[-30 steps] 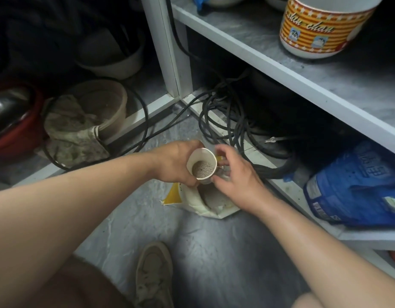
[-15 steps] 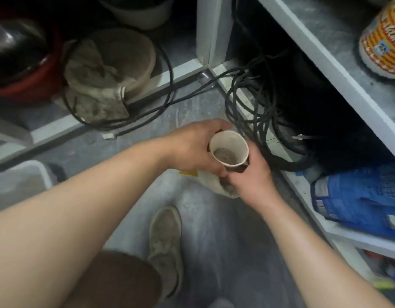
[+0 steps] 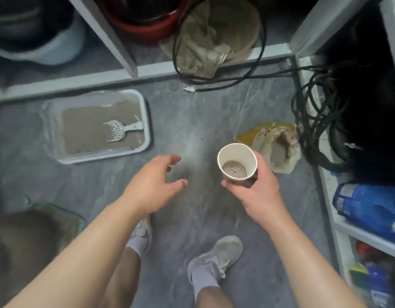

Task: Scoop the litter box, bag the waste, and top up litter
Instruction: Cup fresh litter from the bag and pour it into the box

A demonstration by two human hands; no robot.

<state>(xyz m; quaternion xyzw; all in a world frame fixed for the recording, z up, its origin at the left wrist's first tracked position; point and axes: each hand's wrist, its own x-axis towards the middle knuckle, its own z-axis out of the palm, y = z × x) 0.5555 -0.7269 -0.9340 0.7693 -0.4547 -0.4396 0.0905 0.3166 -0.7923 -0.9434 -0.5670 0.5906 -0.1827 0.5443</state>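
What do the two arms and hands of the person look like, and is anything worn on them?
Both forearms are bare up to the picture's edge; no sleeve shows. The left hand and the right hand wear no glove, and no ring, watch or bracelet is visible.

No legible text from my end. Blue bag (image 3: 370, 210) on the right shelf has a white label patch, too blurred to read. Yellow litter bag (image 3: 267, 138) on the floor shows no readable print. Paper cup (image 3: 236, 161) is plain white.
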